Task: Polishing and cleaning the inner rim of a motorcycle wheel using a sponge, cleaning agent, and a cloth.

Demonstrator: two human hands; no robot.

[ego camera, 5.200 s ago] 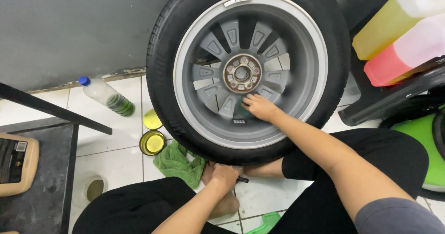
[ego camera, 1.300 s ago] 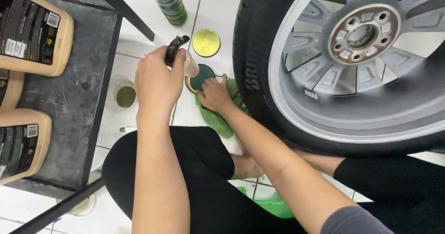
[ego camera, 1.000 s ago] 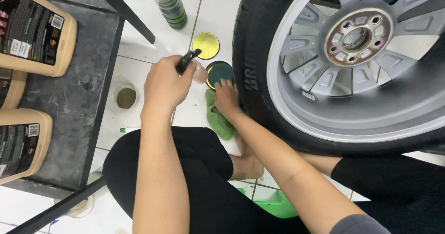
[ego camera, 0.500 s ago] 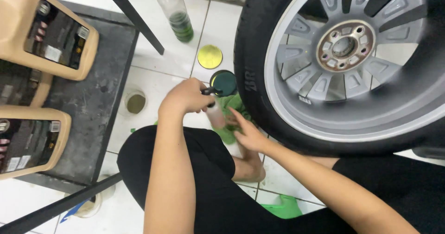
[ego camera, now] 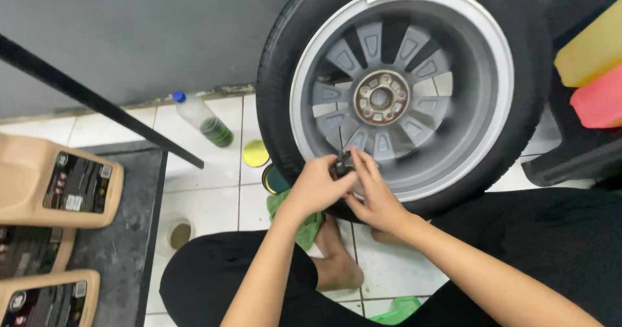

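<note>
Head view, looking down. Centre: left hand [ego camera: 315, 187] and right hand [ego camera: 374, 197] meet at the lower rim of the wheel [ego camera: 402, 87], fingers of both curled in and pinching a small dark object [ego camera: 342, 165] between them; object mostly covered, kind can't be told. Wheel: grey alloy spokes, black tyre, upright on the tiled floor [ego camera: 207, 191], filling 12–2 o'clock.

Packages: three beige jugs w/ dark rectangular labels at 8–9 o'clock, top jug [ego camera: 58, 184] whole, lower two cut off by the frame edge; they lie on a dark grey mat [ego camera: 123, 236]. Clear bottle [ego camera: 202, 121], blue cap, green liquid at its base, lies at 11 o'clock. Yellow container [ego camera: 593, 48] and pink-red container [ego camera: 599, 100] at 2–3 o'clock, both cropped.

Near hands, 9 o'clock side: yellow round lid [ego camera: 255, 152], dark-green tin [ego camera: 275, 180] partly hidden, green cloth [ego camera: 304, 226] under left forearm. Black bar [ego camera: 97, 100] crosses upper left.
</note>
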